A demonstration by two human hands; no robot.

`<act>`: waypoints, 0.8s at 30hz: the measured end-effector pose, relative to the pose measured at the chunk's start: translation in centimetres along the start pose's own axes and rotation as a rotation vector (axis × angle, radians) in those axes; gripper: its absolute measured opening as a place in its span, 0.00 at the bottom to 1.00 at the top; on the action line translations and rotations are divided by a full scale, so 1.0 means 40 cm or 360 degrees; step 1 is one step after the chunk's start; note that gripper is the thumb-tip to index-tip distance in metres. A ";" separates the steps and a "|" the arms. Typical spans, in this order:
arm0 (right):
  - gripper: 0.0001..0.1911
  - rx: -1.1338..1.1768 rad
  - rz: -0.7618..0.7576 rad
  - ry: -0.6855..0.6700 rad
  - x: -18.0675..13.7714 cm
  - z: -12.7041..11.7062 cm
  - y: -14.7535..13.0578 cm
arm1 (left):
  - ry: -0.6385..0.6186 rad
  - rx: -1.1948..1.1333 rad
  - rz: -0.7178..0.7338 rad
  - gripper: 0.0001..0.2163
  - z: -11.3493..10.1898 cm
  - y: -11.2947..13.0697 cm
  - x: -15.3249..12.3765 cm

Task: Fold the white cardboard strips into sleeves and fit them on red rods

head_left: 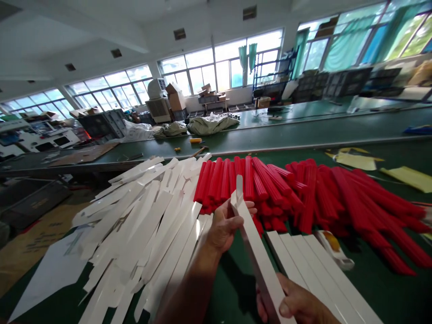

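A long, narrow white box (256,252) slants across the middle of the view, held up off the green table. Near its far end, where an end flap stands up, my left hand (225,225) grips it with thumb and fingers. Lower down, my right hand (297,299) is wrapped round its near end. To the left lies a broad heap of flat white cardboard box blanks (145,225). Beyond the held box are piled red ribbed rods (243,177). Several closed white long boxes (310,265) lie side by side to the right of it.
A tape dispenser (334,249) sits right of the white boxes, by more red rods (364,207). Yellow paper sheets (410,177) lie farther right. Behind runs a long green bench (286,128) bearing a grey-green cloth bundle (212,123) and a small yellow object (195,140).
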State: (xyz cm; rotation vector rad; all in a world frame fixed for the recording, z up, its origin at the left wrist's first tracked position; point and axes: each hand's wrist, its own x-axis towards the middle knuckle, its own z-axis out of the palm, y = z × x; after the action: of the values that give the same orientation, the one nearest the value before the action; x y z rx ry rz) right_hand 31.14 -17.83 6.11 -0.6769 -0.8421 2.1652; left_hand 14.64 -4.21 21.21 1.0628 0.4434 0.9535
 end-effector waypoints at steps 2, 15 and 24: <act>0.32 -0.0110 0.0004 0.0035 -0.001 -0.002 -0.011 | 0.0056 0.0049 0.0007 0.35 0.022 -0.013 -0.001; 0.17 -0.1600 -0.0483 0.2968 -0.139 -0.277 -0.372 | 0.0523 0.1254 0.0513 0.15 0.044 -0.098 0.002; 0.17 -0.1852 -0.0173 0.3069 -0.095 -0.430 -0.668 | 0.0415 0.1534 0.0798 0.09 0.051 -0.188 -0.019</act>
State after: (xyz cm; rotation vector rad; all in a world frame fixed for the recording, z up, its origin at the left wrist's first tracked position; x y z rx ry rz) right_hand 56.20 -0.13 15.20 -2.3929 -0.7069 -0.0268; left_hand 19.00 -7.12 15.39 1.9897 0.9281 1.3717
